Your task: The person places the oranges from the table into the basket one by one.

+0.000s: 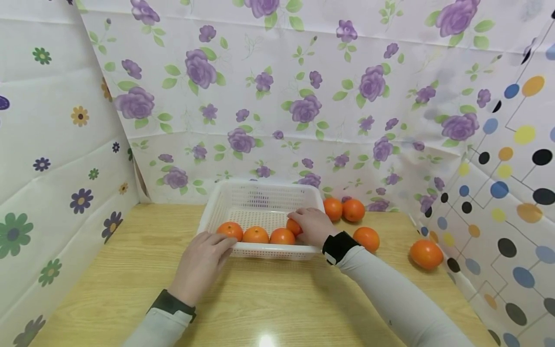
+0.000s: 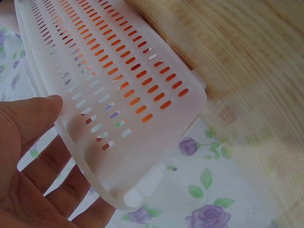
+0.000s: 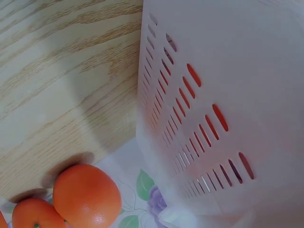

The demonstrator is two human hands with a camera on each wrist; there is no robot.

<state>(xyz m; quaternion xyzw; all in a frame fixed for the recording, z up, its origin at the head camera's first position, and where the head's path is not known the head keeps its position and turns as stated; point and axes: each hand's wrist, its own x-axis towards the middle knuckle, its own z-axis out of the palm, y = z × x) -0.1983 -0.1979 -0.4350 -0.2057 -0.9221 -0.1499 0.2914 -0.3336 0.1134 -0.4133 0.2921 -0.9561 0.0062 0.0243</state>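
Note:
A white perforated plastic basket stands on the wooden table. Three oranges, among them the middle orange, sit in a row along its front wall inside. My left hand grips the rim at the front left corner; in the left wrist view the thumb is on one side of the rim and the fingers on the other. At the basket's right end my right hand reaches over the wall and holds another orange beside the row. The right wrist view shows only the basket's outer wall, not that hand's grip.
Outside the basket on the right, two oranges stand together at the back, one being the rear orange. Nearer lies another orange, and a lone orange is by the dotted right wall. Flowered sheeting closes the back.

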